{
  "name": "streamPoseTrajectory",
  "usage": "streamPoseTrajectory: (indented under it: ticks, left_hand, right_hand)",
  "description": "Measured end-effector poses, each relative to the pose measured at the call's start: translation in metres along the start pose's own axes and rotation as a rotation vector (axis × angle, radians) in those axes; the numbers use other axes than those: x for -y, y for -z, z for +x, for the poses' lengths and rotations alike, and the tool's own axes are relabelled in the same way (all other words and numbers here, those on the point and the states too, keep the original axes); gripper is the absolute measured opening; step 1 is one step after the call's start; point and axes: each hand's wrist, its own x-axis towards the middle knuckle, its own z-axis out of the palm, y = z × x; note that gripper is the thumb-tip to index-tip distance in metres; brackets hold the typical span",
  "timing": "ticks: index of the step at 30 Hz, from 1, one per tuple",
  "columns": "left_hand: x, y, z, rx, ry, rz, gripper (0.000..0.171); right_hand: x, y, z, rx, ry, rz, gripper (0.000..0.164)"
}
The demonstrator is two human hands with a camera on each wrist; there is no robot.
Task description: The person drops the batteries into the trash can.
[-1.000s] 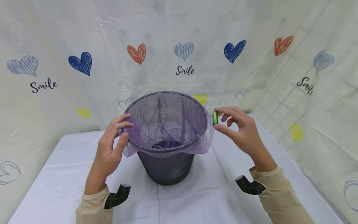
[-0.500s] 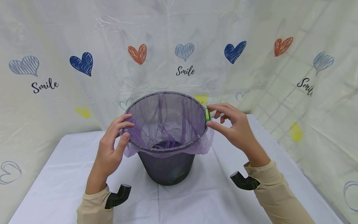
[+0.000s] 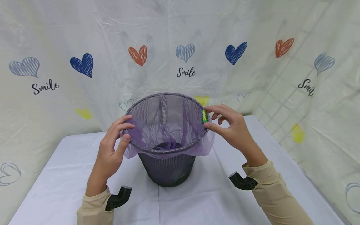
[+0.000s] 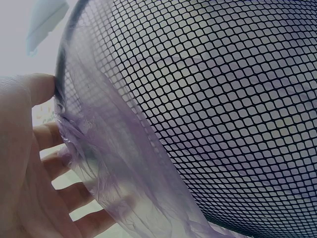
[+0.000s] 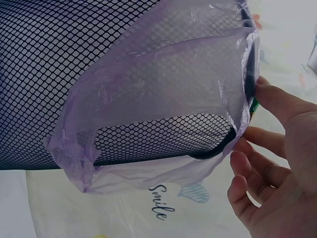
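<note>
A black mesh wastebasket point(image 3: 168, 170) stands upright, lined with a thin purple plastic bag point(image 3: 166, 107) folded over its rim. My left hand point(image 3: 111, 150) holds the basket's left rim, fingertips reaching over the edge. Close up in the left wrist view, its thumb presses at the rim point(image 4: 59, 74) and several fingers lie by the bag's loose fold. My right hand point(image 3: 232, 128) pinches a small green and yellow battery point(image 3: 205, 116) upright between thumb and forefinger at the right rim. In the right wrist view only a green sliver of the battery point(image 5: 254, 106) shows past the rim.
A white cloth covers the table point(image 3: 84, 168). Behind it hangs a pale curtain point(image 3: 157, 25) printed with hearts and "Smile". Black angled mounts point(image 3: 118, 197) are fixed at both sleeve cuffs.
My right hand has carried the battery leftward, from beside the basket to its right rim, slowing at the end. The left hand and basket have stayed in place.
</note>
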Motion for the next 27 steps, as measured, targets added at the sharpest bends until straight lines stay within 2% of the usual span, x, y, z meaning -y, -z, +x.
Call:
streamPoseTrajectory:
  ticks: [3, 6, 16, 23, 27]
  left_hand:
    - [-0.010, 0.001, 0.002, -0.003, -0.006, -0.012, 0.022]
    - [-0.012, 0.001, 0.003, -0.003, -0.006, -0.015, 0.022]
    - [0.019, -0.003, -0.004, 0.004, 0.001, -0.002, 0.026]
    - [0.021, -0.001, -0.008, -0.020, 0.030, -0.013, 0.032]
    - [0.021, -0.002, -0.011, -0.009, 0.035, -0.059, 0.040]
  right_hand:
    - [0.000, 0.000, 0.000, 0.003, -0.012, -0.004, 0.042]
    - [0.000, 0.001, 0.000, 0.010, -0.018, 0.002, 0.041]
    - [-0.001, 0.002, -0.001, 0.022, -0.028, 0.010, 0.039]
    - [-0.002, 0.002, -0.002, 0.042, -0.006, 0.011, 0.039]
    - [-0.007, 0.003, -0.002, 0.060, 0.006, -0.027, 0.040]
